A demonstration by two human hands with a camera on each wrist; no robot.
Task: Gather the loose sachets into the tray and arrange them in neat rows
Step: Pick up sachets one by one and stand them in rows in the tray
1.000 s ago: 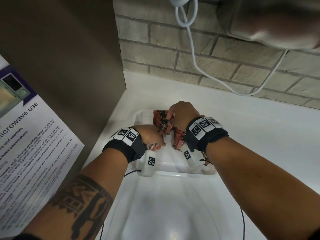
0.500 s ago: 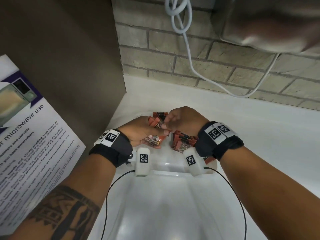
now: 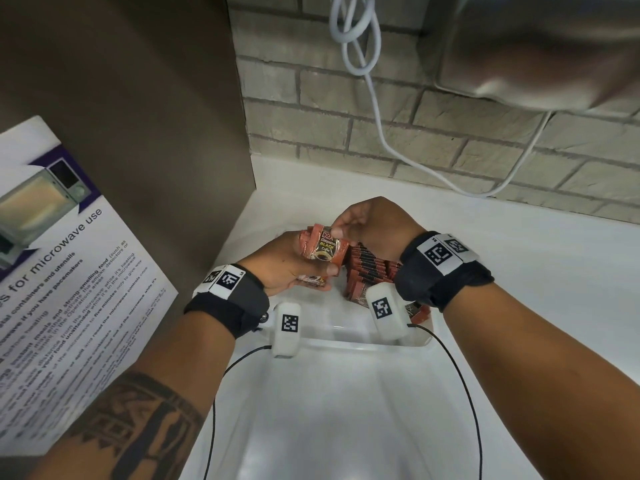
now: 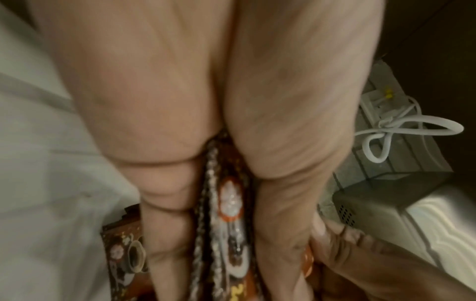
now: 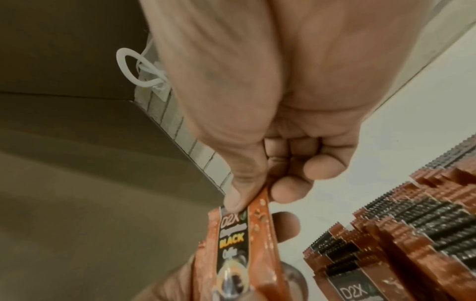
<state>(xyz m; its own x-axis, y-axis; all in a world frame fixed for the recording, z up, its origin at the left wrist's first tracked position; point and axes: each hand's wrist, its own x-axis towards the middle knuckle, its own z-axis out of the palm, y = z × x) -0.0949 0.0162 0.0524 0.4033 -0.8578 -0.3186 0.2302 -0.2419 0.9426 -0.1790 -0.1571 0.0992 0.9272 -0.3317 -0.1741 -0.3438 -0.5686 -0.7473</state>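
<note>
Head view: my left hand (image 3: 287, 261) grips a sachet bundle (image 3: 323, 249); my right hand (image 3: 372, 225) pinches its top at one o'clock, the standing row (image 3: 370, 268) at four o'clock.

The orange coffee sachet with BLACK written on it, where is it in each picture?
Head: the orange black-coffee sachet sits centre, between both hands.
Left wrist: bottom centre, seen edge-on between the fingers.
Right wrist: bottom centre, pinched at its top.
Shared landmark: the looped white cable.

Sachet row (image 3: 372, 271) stands in tray (image 3: 349, 342), right of held sachets (image 3: 323, 249).
</note>
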